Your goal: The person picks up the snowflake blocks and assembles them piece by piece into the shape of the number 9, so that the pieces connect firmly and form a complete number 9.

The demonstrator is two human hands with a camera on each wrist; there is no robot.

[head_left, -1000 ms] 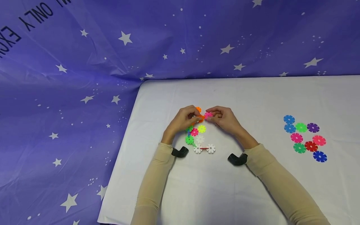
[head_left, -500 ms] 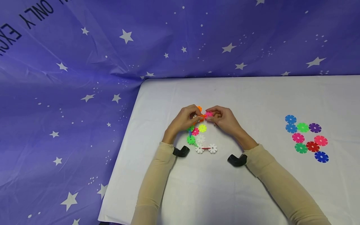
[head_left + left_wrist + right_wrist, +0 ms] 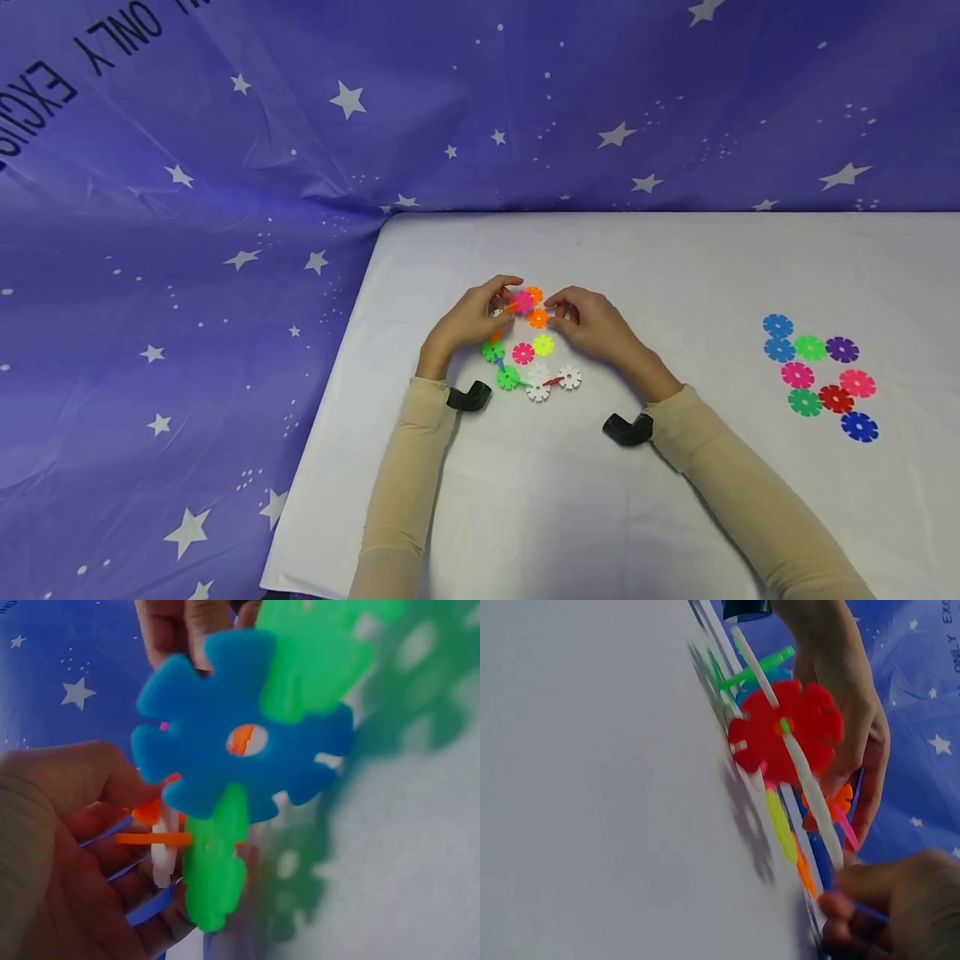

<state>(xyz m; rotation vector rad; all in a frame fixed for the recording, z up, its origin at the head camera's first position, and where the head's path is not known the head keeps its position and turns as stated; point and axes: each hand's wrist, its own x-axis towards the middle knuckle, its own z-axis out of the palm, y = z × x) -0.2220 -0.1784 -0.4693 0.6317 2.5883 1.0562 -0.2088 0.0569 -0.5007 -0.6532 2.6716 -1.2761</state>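
Observation:
My left hand [image 3: 472,312] grips the upper end of a chain of slotted plastic snowflake discs, its thumb at an orange disc [image 3: 146,812]. The pink disc [image 3: 523,301] ends the chain beside the left fingers. Down from the hand run green, blue and white discs; the blue disc [image 3: 187,742] looms large in the left wrist view. A red disc [image 3: 787,735] joins two white ones near the lower end. My right hand [image 3: 592,321] has thumb and forefinger spread apart, nothing seen between them. Its fingertips are close to a loose orange disc [image 3: 538,318].
Loose discs lie under and beside the chain, among them a yellow one [image 3: 543,344] and a pink one [image 3: 523,353]. Several more, including a purple disc [image 3: 842,349], are grouped on the right of the white-covered table [image 3: 675,517]. A starry blue curtain [image 3: 480,100] borders the table.
Earlier both hands met at the pink disc. Now the right hand has let go of it, and the left hand has shifted left with the chain, whose lower end has swung up.

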